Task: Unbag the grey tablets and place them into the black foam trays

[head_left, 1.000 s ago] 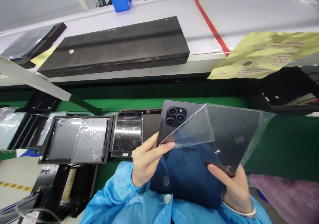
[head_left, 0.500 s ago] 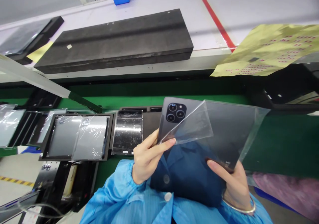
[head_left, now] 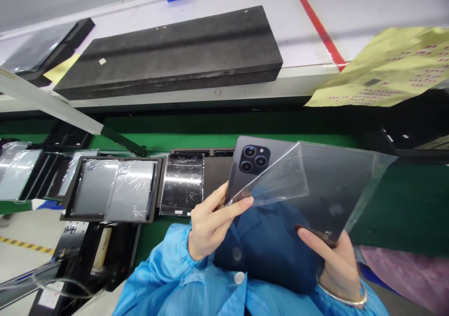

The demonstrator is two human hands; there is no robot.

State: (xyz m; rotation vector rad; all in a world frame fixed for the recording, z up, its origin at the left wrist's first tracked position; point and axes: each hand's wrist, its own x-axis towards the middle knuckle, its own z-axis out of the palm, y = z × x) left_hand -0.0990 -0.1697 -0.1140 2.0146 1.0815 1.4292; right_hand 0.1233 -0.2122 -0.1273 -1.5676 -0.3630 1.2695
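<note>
Tablet [head_left: 280, 227]: right of centre in frame, camera side up
Film [head_left: 286, 182]: folded diagonally across tablet
Left hand [head_left: 213, 224]: grasping tablet's left edge, touching film
Right hand [head_left: 333, 262]: grasping tablet's lower right

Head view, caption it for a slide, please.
Left hand and right hand hold a tablet, its clear film partly folded back.

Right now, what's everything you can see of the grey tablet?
The grey tablet is tilted, its smooth, shiny back mirroring a blue jacket. A dark three-lens camera block sits near one corner. Clear film covers much of it, folded back near that corner. The left hand and right hand hold it over a green surface.
</note>
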